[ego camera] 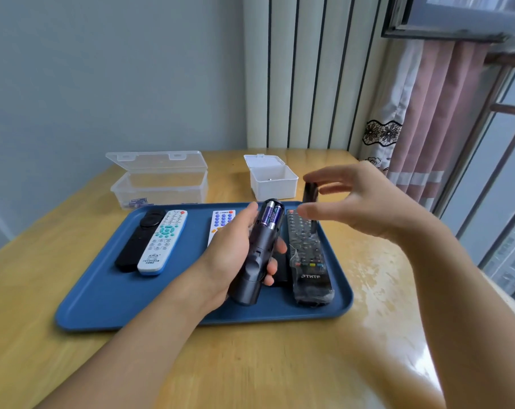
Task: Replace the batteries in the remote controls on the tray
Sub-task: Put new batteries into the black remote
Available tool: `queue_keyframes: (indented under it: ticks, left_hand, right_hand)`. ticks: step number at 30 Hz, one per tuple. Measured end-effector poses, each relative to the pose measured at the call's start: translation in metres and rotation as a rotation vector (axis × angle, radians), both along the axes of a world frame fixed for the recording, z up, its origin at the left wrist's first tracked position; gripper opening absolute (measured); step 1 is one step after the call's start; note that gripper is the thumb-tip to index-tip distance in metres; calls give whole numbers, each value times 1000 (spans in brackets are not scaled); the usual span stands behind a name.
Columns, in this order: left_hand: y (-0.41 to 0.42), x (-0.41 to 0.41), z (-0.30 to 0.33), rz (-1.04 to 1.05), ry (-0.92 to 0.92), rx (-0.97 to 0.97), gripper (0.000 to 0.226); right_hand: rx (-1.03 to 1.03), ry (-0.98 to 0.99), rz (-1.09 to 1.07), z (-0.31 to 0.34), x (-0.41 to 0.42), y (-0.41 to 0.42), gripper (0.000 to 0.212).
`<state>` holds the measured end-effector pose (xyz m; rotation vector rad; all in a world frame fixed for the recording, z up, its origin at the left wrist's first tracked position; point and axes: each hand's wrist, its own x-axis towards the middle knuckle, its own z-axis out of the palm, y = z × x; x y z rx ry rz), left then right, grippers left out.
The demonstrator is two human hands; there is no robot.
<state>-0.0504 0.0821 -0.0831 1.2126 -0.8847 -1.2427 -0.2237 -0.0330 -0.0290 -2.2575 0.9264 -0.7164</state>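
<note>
Left grip holds a dark remote, batteries exposed; right grip pinches its cover above the tray.

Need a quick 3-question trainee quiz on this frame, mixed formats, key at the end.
1. True or false: the battery bay of the dark remote in the left hand is empty.
2. What does the right hand pinch? A) a battery B) the black battery cover C) the white box
3. Fill in: loose purple batteries lie in the clear ____ behind the blue tray.

Key
1. False: two purple batteries sit in the open bay.
2. B
3. box, its lid open.
</note>
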Motion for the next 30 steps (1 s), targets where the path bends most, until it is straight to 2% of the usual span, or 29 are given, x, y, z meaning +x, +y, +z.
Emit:
queue_keyframes:
  ticks: [3, 6, 8, 12, 15, 20, 25, 30]
  left_hand:
    - [-1, 1, 0, -46, 90, -32, 57]
    - [-1, -1, 0, -70, 183, -44, 59]
    - [-1, -2, 0, -76, 231, -36, 59]
    - [-1, -1, 1, -81, 213, -67, 60]
    - [1, 0, 4, -71, 208, -85, 56]
    - [3, 4, 10, -105, 247, -96, 53]
    - [7, 8, 15, -128, 332, -43, 40]
    - [9, 11, 16, -191, 442, 48, 44]
  right_hand:
    - [-3, -126, 4, -7, 24, 16, 86]
    - [-201, -131, -94, -22, 47, 28, 79]
    - [-208, -164, -122, -29, 53, 29, 78]
    - [-233, -130, -62, -31, 53, 25, 92]
    - [-239, -163, -5, -33, 54, 24, 93]
    - [-110, -342, 119, -36, 53, 20, 87]
    - [285, -696, 139, -37, 55, 15, 56]
    - [534, -902, 40, -38, 52, 2, 53]
